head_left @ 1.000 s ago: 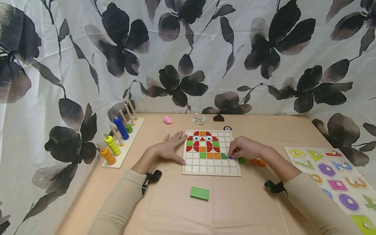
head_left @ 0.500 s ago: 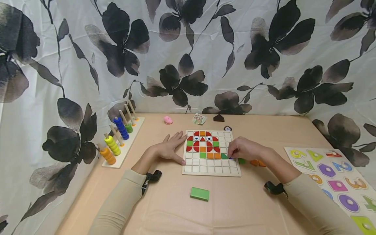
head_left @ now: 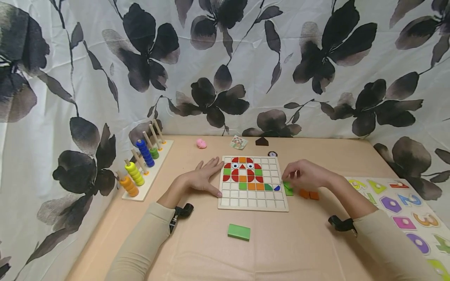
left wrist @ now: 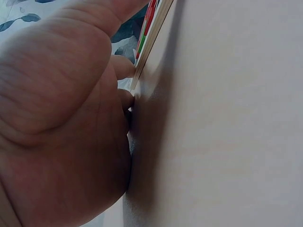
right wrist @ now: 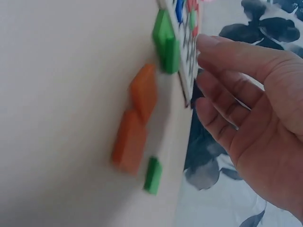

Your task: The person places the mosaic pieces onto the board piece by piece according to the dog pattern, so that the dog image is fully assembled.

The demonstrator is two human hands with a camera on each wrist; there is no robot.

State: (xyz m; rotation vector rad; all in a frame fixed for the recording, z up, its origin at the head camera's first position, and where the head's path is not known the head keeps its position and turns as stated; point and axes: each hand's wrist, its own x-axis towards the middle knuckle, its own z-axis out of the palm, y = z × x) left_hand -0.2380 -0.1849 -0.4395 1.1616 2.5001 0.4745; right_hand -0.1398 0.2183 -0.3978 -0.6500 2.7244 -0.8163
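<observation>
A white grid board (head_left: 235,199) lies mid-table, with red, orange and green tiles set into a figure with two round eyes. My left hand (head_left: 201,178) rests with spread fingers at its left edge, fingertips and thumb touching the board. In the lower right of the pattern, a blue tile (head_left: 277,188) sits in a cell beside a green rounded tile (head_left: 268,187). My right hand (head_left: 309,175) hovers just off the board's right side, above green blocks (head_left: 288,190). Its fingers are loosely bent with nothing between them in the right wrist view.
Orange blocks (right wrist: 130,142) and a small green block (right wrist: 153,176) lie right of the board. A green block (head_left: 239,232) lies in front. Left stands a peg stacker (head_left: 154,166); right, a number-and-shape puzzle board (head_left: 381,216). A pink object (head_left: 201,143) and a card (head_left: 238,142) lie behind.
My right hand has let go of the blue tile, which now shows in its cell, and has moved right, off the board towards the loose blocks. The left hand has stayed put.
</observation>
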